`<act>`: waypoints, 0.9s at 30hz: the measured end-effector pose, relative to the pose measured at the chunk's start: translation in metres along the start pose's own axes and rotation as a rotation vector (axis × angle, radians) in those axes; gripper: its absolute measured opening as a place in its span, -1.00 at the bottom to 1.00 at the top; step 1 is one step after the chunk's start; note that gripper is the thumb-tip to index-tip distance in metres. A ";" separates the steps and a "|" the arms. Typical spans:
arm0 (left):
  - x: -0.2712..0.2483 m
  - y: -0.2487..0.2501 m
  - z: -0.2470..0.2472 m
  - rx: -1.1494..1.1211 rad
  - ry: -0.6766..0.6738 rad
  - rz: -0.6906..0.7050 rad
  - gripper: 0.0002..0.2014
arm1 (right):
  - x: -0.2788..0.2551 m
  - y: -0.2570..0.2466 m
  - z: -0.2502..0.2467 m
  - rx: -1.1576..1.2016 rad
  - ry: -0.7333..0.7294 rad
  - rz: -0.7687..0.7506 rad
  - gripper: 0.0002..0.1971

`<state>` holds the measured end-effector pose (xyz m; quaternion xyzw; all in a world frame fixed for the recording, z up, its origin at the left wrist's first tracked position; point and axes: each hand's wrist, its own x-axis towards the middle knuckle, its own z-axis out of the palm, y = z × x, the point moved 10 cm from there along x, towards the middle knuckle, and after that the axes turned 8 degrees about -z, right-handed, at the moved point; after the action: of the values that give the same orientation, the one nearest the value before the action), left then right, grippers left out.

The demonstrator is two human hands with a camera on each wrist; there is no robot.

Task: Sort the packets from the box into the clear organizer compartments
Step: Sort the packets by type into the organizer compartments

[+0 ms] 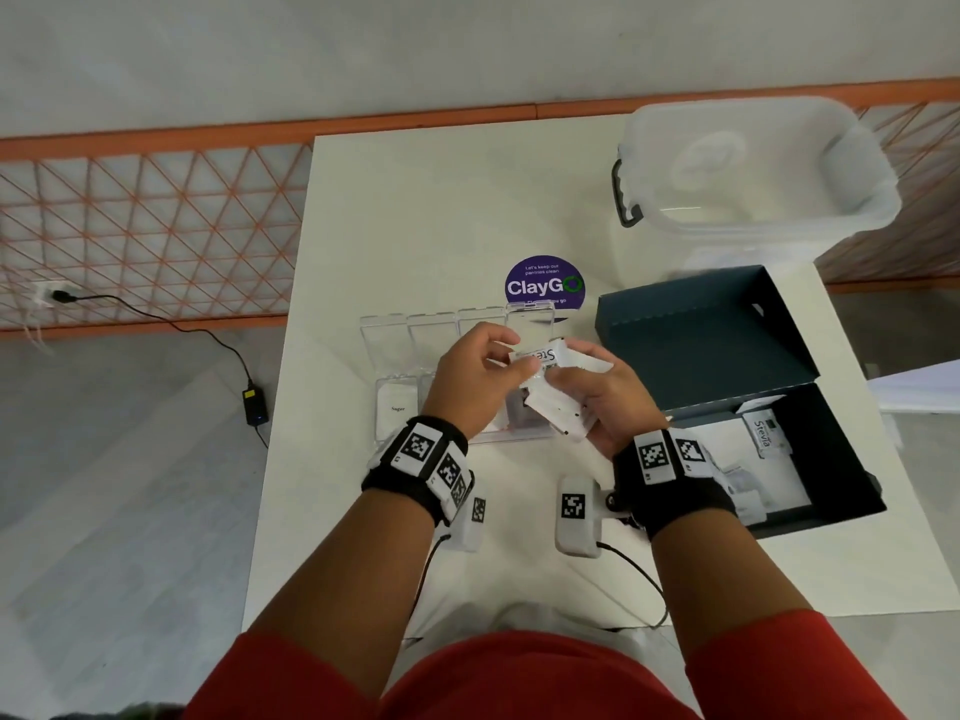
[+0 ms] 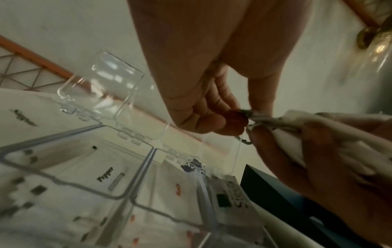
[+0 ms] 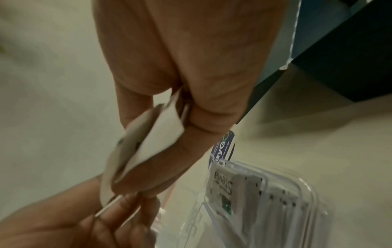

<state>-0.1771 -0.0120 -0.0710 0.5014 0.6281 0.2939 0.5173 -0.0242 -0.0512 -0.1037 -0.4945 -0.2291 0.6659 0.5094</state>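
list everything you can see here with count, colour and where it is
table: one, white, under everything
organizer: one, clear, lids up, centre, packets inside
packets: a bunch, white, held above organizer
box: one, dark blue, open, right, Stevia packets inside
plastic tub: one, clear, far right corner
sticker: one, purple, behind organizer
power adapter: one, black, floor at left
left hand: pinches one packet from the bunch
right hand: grips the bunch

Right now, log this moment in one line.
left hand: pinching Stevia packet | right hand: holding packets | above organizer
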 end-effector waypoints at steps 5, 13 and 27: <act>0.000 0.001 -0.013 -0.029 0.069 0.004 -0.87 | 0.000 0.008 0.018 -0.027 -0.105 0.031 -0.65; -0.001 0.003 -0.017 0.054 0.015 0.029 -0.75 | -0.002 0.003 0.024 -0.064 -0.109 0.047 -0.67; 0.006 0.009 -0.020 -0.020 0.092 0.017 -0.90 | -0.003 -0.013 -0.006 -0.108 0.052 -0.027 -0.69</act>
<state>-0.1925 -0.0001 -0.0591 0.4874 0.6442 0.3271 0.4903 -0.0130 -0.0497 -0.0945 -0.5350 -0.2581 0.6327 0.4969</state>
